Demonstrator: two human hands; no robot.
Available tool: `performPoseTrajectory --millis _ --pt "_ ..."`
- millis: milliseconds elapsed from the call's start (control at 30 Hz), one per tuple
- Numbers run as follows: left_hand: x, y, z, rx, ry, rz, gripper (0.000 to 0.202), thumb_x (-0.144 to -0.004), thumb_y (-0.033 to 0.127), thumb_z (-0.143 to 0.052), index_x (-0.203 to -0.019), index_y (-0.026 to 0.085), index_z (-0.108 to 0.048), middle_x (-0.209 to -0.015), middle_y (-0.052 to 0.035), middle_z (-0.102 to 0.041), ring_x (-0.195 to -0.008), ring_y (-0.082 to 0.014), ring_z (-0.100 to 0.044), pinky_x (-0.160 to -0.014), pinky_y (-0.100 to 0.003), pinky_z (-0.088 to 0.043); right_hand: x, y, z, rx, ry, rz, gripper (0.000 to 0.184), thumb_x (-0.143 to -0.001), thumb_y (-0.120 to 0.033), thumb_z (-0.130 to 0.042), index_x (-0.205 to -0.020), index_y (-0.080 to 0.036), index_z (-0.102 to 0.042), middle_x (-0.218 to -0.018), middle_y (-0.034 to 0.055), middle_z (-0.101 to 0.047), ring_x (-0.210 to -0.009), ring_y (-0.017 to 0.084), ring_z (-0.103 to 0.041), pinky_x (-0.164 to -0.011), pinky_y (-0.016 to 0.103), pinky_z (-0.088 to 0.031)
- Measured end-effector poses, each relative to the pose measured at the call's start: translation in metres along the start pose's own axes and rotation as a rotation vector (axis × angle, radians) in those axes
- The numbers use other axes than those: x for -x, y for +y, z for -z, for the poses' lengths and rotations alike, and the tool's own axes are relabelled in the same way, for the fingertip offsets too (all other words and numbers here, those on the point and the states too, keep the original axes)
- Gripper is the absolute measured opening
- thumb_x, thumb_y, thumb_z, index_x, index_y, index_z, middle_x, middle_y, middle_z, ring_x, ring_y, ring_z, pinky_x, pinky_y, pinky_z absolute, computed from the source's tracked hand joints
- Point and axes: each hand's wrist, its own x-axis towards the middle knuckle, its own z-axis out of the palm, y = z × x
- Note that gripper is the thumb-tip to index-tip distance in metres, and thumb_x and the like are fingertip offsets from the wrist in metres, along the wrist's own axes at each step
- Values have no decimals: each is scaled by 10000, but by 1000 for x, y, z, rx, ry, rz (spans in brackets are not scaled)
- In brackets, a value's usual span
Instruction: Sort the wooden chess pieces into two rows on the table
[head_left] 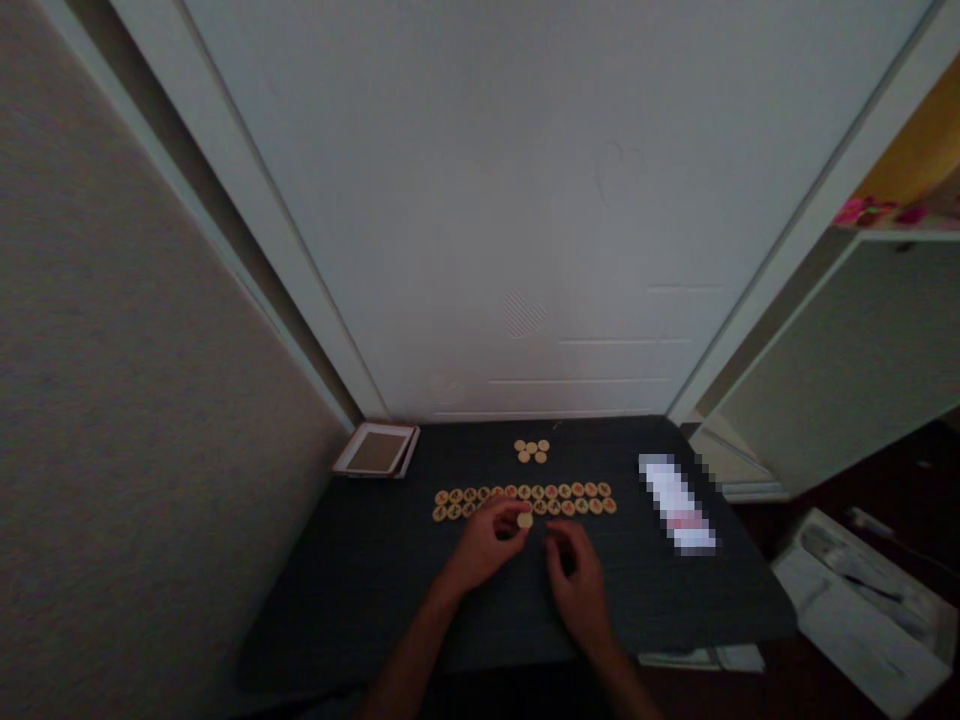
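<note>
Two rows of round wooden game pieces (559,498) with red and dark marks lie across a dark table (375,590). My left hand (484,545) reaches to the near row, its fingers curled around one pale round piece (525,520) just in front of the rows. My right hand (576,575) rests on the table beside it, fingers bent loosely, with nothing visible in them. A small cluster of several plain pieces (532,451) sits farther back, near the wall.
An open shallow box (376,450) lies at the table's back left corner. A blurred white and red packet (677,503) lies on the right side. White cabinet doors stand behind the table, a wall at left, and papers (862,590) lie on the floor at right.
</note>
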Motion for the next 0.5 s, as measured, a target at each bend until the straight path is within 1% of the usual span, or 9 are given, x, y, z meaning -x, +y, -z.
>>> performPoseTrajectory --millis 100,200,333,500 --pt "14 -9 -9 145 -7 102 285 -836 308 -703 -1093 185 -713 -1120 -103 -739 -990 -240 -719 -862 -362 -584 1 -3 -1 39 -59 124 201 -955 -240 -545 -1110 -229 -671 -1109 93 -693 -1042 231 -660 -925 369 -538" --pt "21 -13 -11 225 -12 153 300 -837 356 -726 -1076 176 -712 -1070 -101 -762 -978 -243 -726 -901 -372 -566 1 -4 -3 54 -123 178 226 -939 -176 -543 -1105 -251 -677 -1115 81 -692 -1041 227 -665 -922 368 -548" --pt "25 -13 -11 273 -10 157 276 -824 377 -748 -1013 180 -707 -1039 -87 -768 -970 -236 -726 -908 -360 -558 1 -4 -5 55 -163 205 249 -904 -137 -570 -1086 -262 -685 -1084 67 -697 -1007 223 -678 -894 355 -563" --pt "27 -14 -12 262 -20 149 253 -816 370 -755 -974 180 -700 -985 -76 -772 -943 -230 -729 -892 -357 -563 0 -3 -5 54 -163 206 243 -868 -106 -580 -1035 -248 -683 -1031 62 -698 -969 217 -682 -864 336 -564"
